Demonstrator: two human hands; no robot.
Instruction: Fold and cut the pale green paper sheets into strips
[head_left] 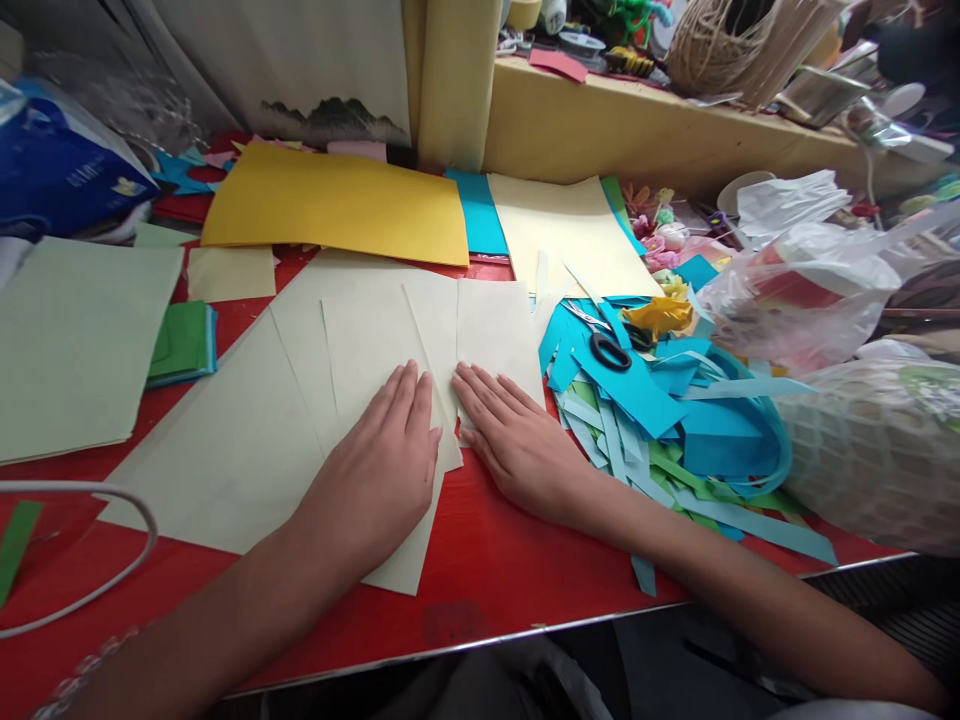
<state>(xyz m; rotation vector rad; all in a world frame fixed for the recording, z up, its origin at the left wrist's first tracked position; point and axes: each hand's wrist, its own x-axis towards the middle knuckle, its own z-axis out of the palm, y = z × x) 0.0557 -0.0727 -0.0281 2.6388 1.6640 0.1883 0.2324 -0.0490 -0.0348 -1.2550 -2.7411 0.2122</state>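
Several pale cream-green paper sheets [217,430] lie overlapping and fanned out on the red table. My left hand [382,450] rests flat on them with its fingers stretched forward, partly hiding the sheets beneath. Just to the right, my right hand [514,440] lies flat on a smaller pale paper piece [499,310], fingers extended and touching it. A narrow gap separates the two hands, and the edges of the papers run between them. Neither hand grips anything.
Black-handled scissors [609,348] lie on blue and green paper scraps [645,400] at the right. Behind are yellow sheets [337,205] and a cream stack [570,235]. Pale sheets [75,340] and a green pad [180,340] sit left, near a white cable [154,525]. A plastic bag [810,275] stands right.
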